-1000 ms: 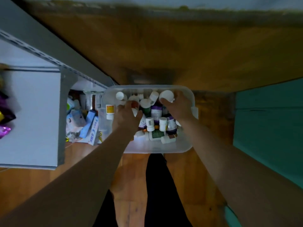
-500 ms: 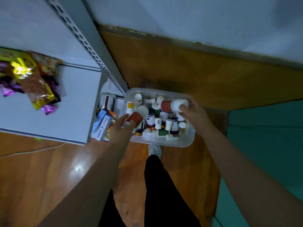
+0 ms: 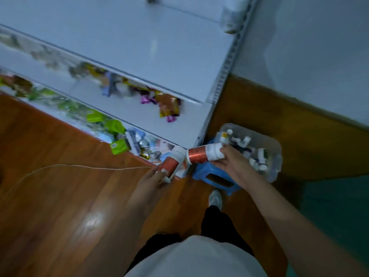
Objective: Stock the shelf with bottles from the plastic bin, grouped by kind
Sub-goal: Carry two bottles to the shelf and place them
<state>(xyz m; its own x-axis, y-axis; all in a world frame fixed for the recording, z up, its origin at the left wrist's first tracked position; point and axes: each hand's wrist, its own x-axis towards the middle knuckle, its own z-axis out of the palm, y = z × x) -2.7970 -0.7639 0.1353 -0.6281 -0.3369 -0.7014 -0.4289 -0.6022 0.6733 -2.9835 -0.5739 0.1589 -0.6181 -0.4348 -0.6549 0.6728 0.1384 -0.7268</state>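
- Your left hand (image 3: 157, 176) grips one red bottle (image 3: 169, 163), your right hand (image 3: 229, 162) its twin (image 3: 201, 154), matched for the shelf (image 3: 139, 41) at eleven o'clock.
- The bin (image 3: 276, 154) sits at three o'clock.

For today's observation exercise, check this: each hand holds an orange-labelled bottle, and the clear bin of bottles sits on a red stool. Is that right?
Not quite. The head view shows the stool under the clear bin is blue, not red. The rest holds: the left hand and the right hand each hold an orange-labelled bottle.
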